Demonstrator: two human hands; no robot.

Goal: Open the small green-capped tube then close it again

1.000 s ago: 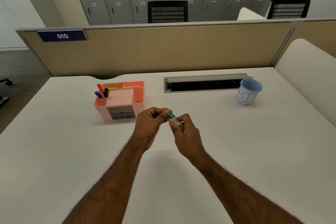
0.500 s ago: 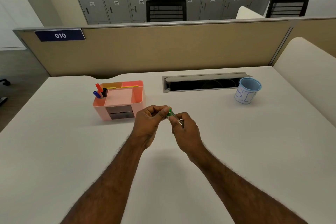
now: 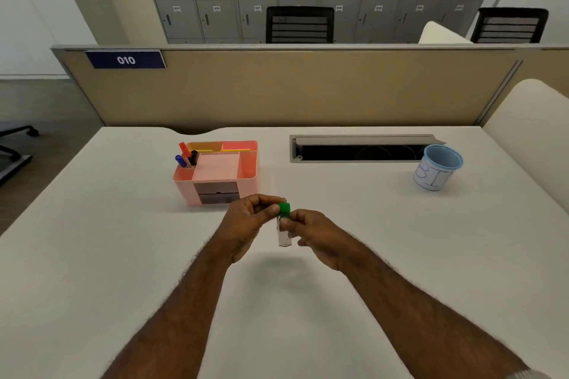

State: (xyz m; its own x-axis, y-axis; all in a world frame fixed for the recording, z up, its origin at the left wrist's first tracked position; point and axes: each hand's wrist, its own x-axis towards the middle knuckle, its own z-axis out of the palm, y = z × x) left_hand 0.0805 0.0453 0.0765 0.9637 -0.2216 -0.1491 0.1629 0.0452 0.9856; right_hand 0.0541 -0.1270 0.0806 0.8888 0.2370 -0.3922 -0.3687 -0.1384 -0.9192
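A small clear tube (image 3: 284,234) with a green cap (image 3: 284,208) is held upright above the white desk (image 3: 92,255), between both hands. My left hand (image 3: 246,224) pinches the green cap with thumb and fingertips. My right hand (image 3: 320,237) grips the tube's clear body just below the cap. The cap sits on the tube's top; whether it is fully seated I cannot tell. The tube's lower end hangs free beneath my fingers.
A pink desk organiser (image 3: 218,172) with coloured markers stands just behind my left hand. A blue paper cup (image 3: 437,168) sits at the right. A cable slot (image 3: 360,149) lies open at the back, before the beige partition (image 3: 308,86).
The tube has swung from a slant to upright, so its clear body now shows below the fingers. Both hands stay on it in about the same place.
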